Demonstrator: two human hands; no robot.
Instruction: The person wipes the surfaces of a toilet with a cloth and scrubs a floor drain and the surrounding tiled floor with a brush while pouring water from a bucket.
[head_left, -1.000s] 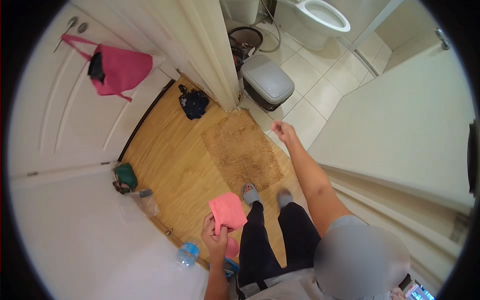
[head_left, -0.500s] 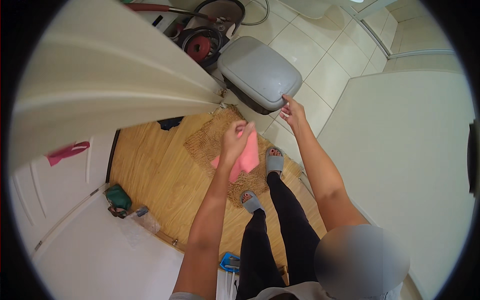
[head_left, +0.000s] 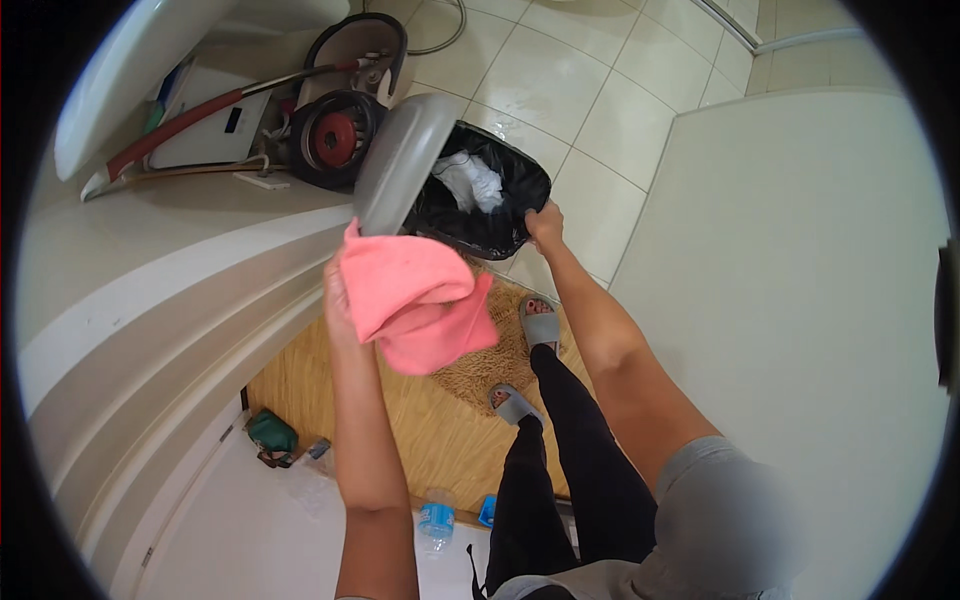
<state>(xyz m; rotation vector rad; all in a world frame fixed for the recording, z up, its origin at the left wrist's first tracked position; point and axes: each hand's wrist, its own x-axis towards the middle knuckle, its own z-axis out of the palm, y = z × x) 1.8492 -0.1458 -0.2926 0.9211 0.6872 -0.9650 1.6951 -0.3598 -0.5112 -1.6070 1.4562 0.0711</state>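
Observation:
A pink cloth hangs from my left hand, which is closed on it; most of the fingers are hidden behind the fabric. The top of the cloth meets the lower edge of a grey lid, so I cannot tell whether that hand also touches the lid. The lid stands tilted up on the left side of a trash bin lined with a black bag. Crumpled white paper or tissue lies inside. My right hand is closed on the bin's near right rim.
Left of the bin stand a mop bucket with a red centre and a red-handled mop. A brown shaggy mat lies under my slippers. A white panel rises at right. Behind me are a plastic bottle and green bag.
The lid has swung up to the left, showing the bin's inside. My left hand has moved left and up with the pink cloth; my right hand now grips the rim, not the lid.

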